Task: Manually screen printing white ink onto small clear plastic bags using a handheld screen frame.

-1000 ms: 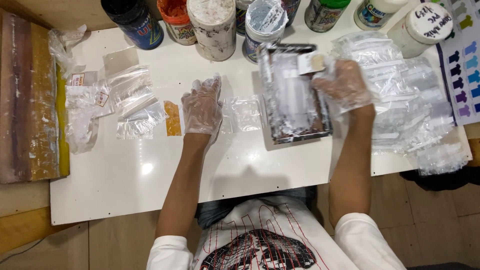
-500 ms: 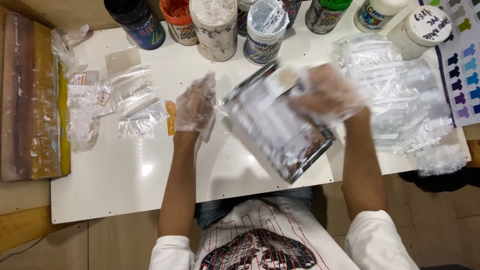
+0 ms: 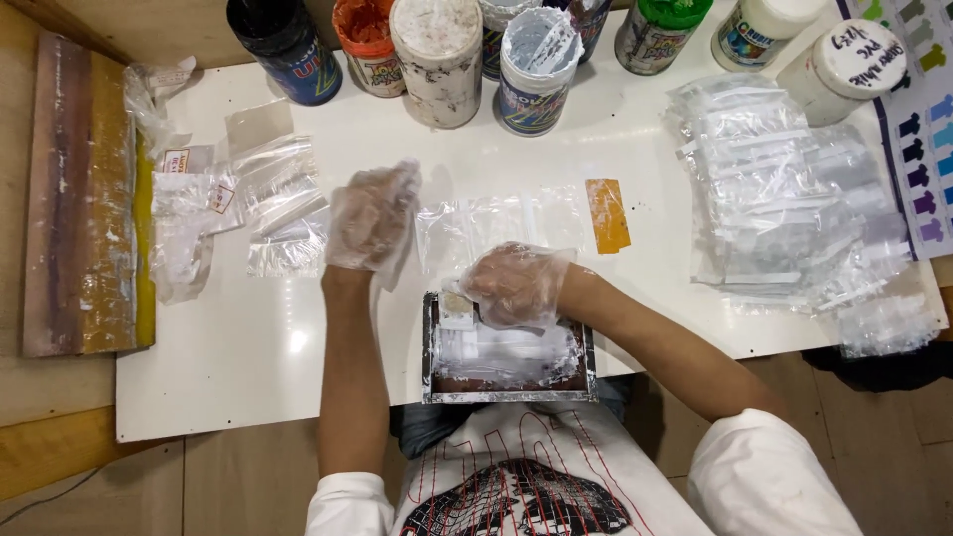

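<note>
Metal-framed screen (image 3: 508,362) lies flat at the table's (image 3: 248,367) near edge, long axis along that edge. Right hand (image 3: 514,286), gloved, grips a small squeegee (image 3: 457,310) on its far-left corner. Left hand (image 3: 372,216) loosely curled, resting on table beside a clear bag (image 3: 501,218). Bag pile (image 3: 784,199) right side; paint jars (image 3: 442,60) line far edge. Screen mesh smeared white.

A white table (image 3: 248,367) carries everything. Along its far edge stands a row of paint jars (image 3: 442,55); a big heap of clear plastic bags (image 3: 784,189) lies at the right, and a few loose clear bags (image 3: 268,199) at the left. In the middle lie a flat clear bag (image 3: 496,223) beside an orange strip (image 3: 608,214), and a metal-framed screen (image 3: 508,357) at the near edge.
</note>
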